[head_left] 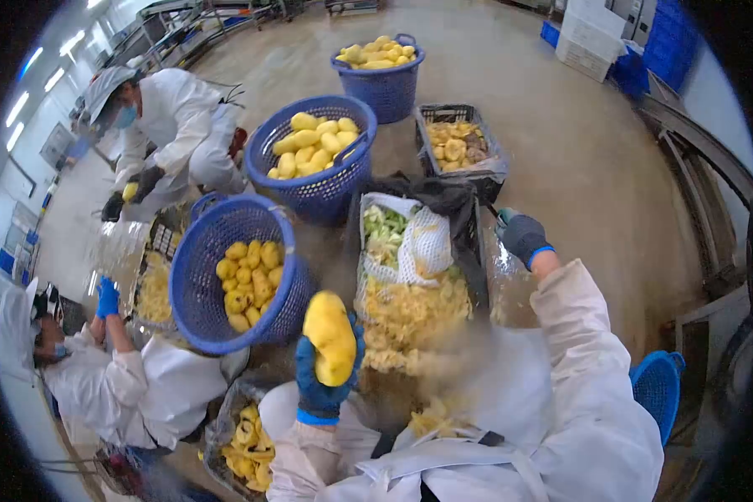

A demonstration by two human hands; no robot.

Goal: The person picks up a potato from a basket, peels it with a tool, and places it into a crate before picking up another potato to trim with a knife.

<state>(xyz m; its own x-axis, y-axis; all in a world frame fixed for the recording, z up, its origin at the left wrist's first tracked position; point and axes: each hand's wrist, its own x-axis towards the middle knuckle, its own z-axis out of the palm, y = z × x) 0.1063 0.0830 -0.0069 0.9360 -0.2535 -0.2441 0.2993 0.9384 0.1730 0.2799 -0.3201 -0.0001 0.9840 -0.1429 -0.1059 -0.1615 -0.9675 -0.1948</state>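
Note:
My left hand [320, 389], in a blue glove, is closed around a yellow mango [330, 339] that looks peeled and stands nearly upright. To the right, my right hand [527, 238], in a dark glove with a blue cuff, is bent shut beside the crate. Something thin with a greenish end shows at its fingers, too small to make out. Between my hands sits a dark crate [483, 276] with yellow peelings [410, 314], greenish peelings [383, 230] and a white foam net [427, 243]. More peel scraps [439, 418] lie on my white apron.
Blue baskets hold yellow mangoes: one near left [184, 284], one behind [361, 180], one farther back [393, 92]. A black crate [425, 146] of cut pieces stands back right. Two people in white, one crouching [180, 125], one lower left [134, 376], work at left. A blue basket [657, 389] is at right.

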